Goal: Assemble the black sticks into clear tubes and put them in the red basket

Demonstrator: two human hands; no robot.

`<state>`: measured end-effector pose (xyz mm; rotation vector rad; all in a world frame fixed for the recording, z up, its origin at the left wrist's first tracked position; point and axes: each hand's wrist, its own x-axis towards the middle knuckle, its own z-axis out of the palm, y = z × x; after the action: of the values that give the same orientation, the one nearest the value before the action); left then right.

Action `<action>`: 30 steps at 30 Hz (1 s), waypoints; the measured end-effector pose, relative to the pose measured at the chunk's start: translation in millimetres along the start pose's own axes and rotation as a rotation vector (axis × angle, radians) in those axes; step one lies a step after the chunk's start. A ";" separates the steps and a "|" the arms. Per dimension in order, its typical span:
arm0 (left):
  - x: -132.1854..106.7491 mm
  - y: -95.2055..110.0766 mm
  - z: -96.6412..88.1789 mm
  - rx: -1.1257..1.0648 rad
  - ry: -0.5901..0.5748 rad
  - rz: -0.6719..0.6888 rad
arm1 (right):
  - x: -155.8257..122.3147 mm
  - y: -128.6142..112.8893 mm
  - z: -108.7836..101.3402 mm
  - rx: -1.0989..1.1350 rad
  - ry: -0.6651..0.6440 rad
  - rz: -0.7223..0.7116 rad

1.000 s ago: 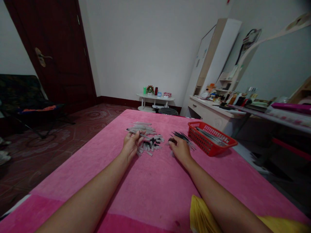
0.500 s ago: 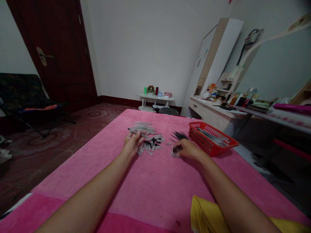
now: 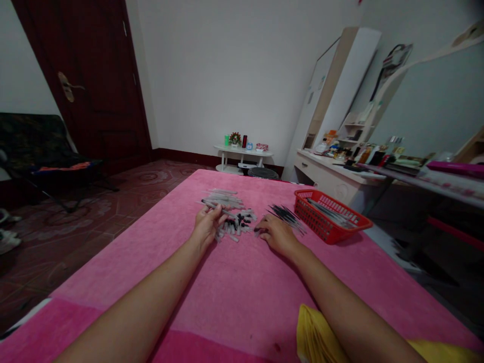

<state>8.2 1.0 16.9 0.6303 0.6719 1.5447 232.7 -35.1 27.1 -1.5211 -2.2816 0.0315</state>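
Note:
My left hand is closed around a clear pen barrel with a dark end pointing left. Behind it lies a row of similar clear barrels. To its right is a loose pile of small clear caps and black pieces. My right hand rests low over the cloth just right of that pile, fingers curled and closed. Something small and dark shows at its fingertips, too small to name. Beyond this hand lies a bundle of thin dark pen refills.
A red plastic basket holding several pens stands at the right. A yellow cloth lies under my right forearm on the pink table cover. A dresser with bottles stands beyond the right side.
My right hand has moved left, away from the refills and towards the pile of small pieces, uncovering more of the refills. My left hand keeps its hold on the barrel.

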 end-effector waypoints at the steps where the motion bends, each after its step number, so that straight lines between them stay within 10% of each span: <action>1: -0.7 -0.1 0.8 0.007 -0.001 -0.002 | -0.4 -1.1 1.4 -0.008 -0.008 -0.011; 15: -7.9 -6.6 9.3 0.024 -0.138 0.003 | 8.3 -22.8 13.5 0.541 0.280 0.134; 30: -12.2 -8.6 13.7 0.059 -0.115 0.008 | 2.7 -33.9 5.7 0.335 0.311 0.043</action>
<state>25.0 -10.0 19.8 0.7613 0.6303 1.4878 200.0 -45.5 30.6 -1.2992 -1.8899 0.1682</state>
